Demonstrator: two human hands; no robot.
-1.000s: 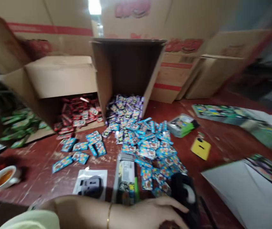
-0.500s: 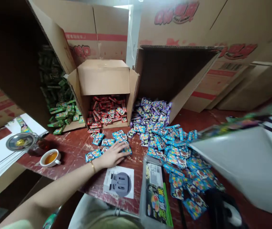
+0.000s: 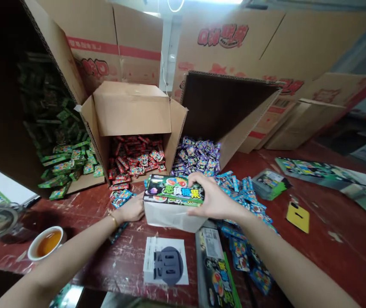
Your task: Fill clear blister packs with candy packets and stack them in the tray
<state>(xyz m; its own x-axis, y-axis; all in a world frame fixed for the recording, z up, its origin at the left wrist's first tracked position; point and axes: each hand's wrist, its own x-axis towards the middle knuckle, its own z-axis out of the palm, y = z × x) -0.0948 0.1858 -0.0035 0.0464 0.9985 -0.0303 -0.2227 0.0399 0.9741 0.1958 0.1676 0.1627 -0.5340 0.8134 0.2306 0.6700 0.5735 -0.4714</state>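
My right hand (image 3: 213,197) grips the right end of a candy box (image 3: 174,209). The thumb presses on its white front side, and the fingers reach over the printed black-and-green face. My left hand (image 3: 132,208) is at the box's left end with its fingers curled; the box hides their tips and anything they hold. A blue candy packet (image 3: 121,198) lies just behind the left hand. To the right of the box spreads a pile of blue candy packets (image 3: 239,250), partly covered by my right forearm.
Cartons at the back hold green packets (image 3: 63,164), red packets (image 3: 138,162) and purple packets (image 3: 197,156). A teacup (image 3: 46,243) stands at left. Near me are a grey round plate on white paper (image 3: 168,265) and stacked box sleeves (image 3: 216,267). A yellow phone (image 3: 297,217) lies at right.
My right hand has come into view holding the candy box, and the blurred white shape at right is gone. My left hand has shifted left and curled. The view has turned right.
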